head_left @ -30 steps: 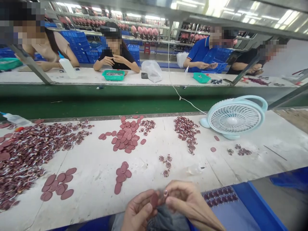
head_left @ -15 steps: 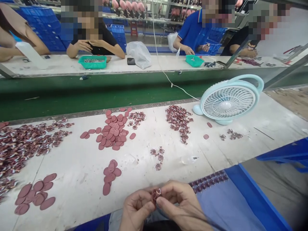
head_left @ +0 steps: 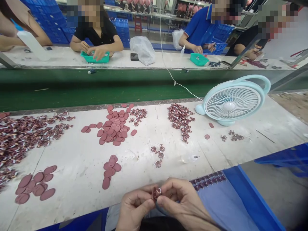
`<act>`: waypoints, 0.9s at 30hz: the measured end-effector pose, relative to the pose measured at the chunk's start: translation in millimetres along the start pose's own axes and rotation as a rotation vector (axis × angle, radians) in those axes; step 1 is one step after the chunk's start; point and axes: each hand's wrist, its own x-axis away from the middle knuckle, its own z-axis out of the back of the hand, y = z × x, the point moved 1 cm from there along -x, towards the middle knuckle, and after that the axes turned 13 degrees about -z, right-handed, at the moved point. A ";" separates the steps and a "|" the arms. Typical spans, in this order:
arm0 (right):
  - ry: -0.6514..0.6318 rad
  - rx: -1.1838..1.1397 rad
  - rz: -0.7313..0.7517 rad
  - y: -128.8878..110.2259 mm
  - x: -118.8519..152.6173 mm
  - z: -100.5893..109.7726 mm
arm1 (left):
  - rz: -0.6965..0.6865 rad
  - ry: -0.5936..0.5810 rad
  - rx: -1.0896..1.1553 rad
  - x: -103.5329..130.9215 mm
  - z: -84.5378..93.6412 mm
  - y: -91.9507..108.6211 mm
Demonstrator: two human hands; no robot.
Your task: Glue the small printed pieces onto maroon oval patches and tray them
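At the bottom middle of the frame, the left hand (head_left: 134,207) and the right hand (head_left: 179,200) meet over the person's lap. Both pinch one small dark red oval piece (head_left: 156,193) between the fingertips, with a bit of white showing on it. Half a second ago the hands held it the same way, and a second ago they sat a little farther right, so the piece has stayed put between the fingers while the view drifted. It looks like the person is still working on this same piece.

Just right of the hands, a blue tray (head_left: 243,199) holds a short row of small dark pieces at its top edge. On the white table (head_left: 79,166) lie little groups of flat red ovals (head_left: 110,168), a bigger heap of ovals (head_left: 114,128) higher up, and a wide spread of small dark bits (head_left: 26,138) at the left.

A pale blue fan (head_left: 232,102) stands at the right. Across the green belt (head_left: 96,89), another person's hand has now moved into a green basket (head_left: 95,57) in the upper left.
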 end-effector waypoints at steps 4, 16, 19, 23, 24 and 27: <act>-0.064 -0.107 0.017 -0.4 0.4 -3.2 | 0.007 -0.009 0.031 2.1 -4.5 -2.1; -0.148 -0.170 -0.006 6.6 0.9 6.6 | 0.037 -0.012 0.098 8.7 -13.3 -4.2; -0.101 -0.033 0.037 1.1 5.0 7.8 | 0.032 -0.011 0.085 9.8 -13.5 -4.4; -0.061 0.062 0.051 -4.5 7.6 9.7 | 0.046 -0.017 0.076 11.0 -13.4 -6.5; -0.060 0.058 0.053 -4.8 7.7 10.2 | 0.049 -0.018 0.076 11.3 -13.4 -7.1; -0.058 0.071 0.066 -4.1 8.8 12.2 | 0.054 -0.021 0.077 12.5 -14.3 -8.3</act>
